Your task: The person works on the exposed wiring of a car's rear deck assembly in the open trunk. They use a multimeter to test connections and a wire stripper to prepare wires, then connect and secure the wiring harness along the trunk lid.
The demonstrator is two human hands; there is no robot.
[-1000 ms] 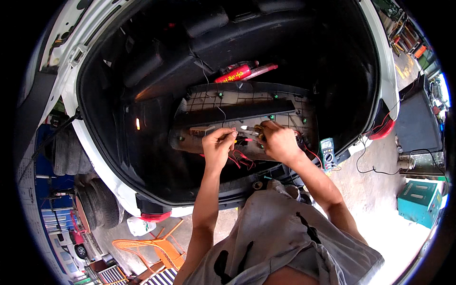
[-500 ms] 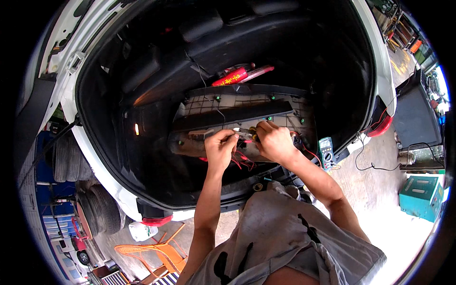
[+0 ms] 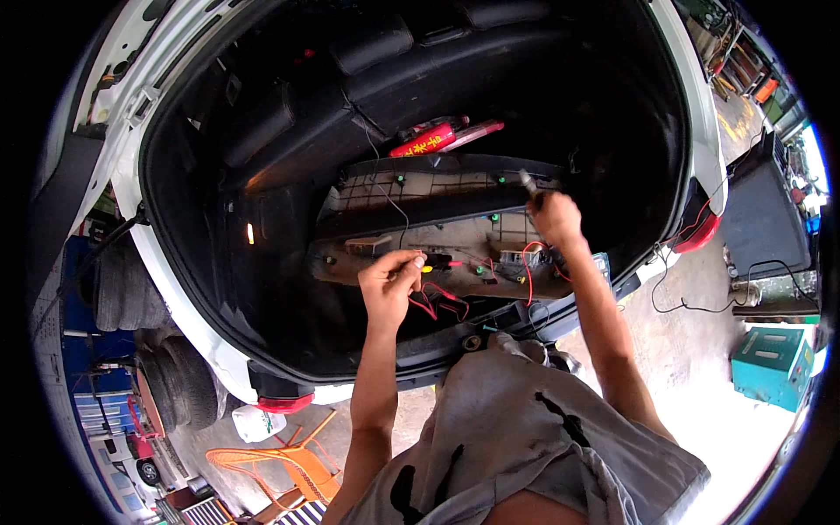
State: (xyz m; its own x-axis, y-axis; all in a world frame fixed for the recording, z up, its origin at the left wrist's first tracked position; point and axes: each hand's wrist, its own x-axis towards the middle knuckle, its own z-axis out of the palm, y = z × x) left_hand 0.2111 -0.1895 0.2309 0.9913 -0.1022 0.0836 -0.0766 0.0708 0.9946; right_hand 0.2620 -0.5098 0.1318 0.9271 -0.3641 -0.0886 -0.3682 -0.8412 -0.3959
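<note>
My left hand (image 3: 389, 284) is over the open car trunk, with thumb and forefinger pinched on a thin wire; a small yellow piece (image 3: 426, 269) shows at the fingertips. Red and black leads (image 3: 429, 303) loop just below it. Farther right, my right hand (image 3: 556, 220) is closed around a hand tool with a silvery tip (image 3: 528, 182), smeared by motion. Beneath both hands lies a trim panel (image 3: 455, 232), its ribbed back facing up, with green clips. A red wire (image 3: 527, 273) curves over its right end. My right forearm mostly hides a multimeter (image 3: 602, 262).
Behind the panel lies a red package (image 3: 426, 140). The black trunk sill (image 3: 420, 354) runs between me and the panel. A teal box (image 3: 772, 367) and a dark screen-like panel (image 3: 770, 210) stand right. Tires (image 3: 179, 385) and an orange chair (image 3: 306, 468) are left.
My right hand has moved away from the left, up and to the right, carrying the tool. The left hand has shifted slightly left and down, still pinching.
</note>
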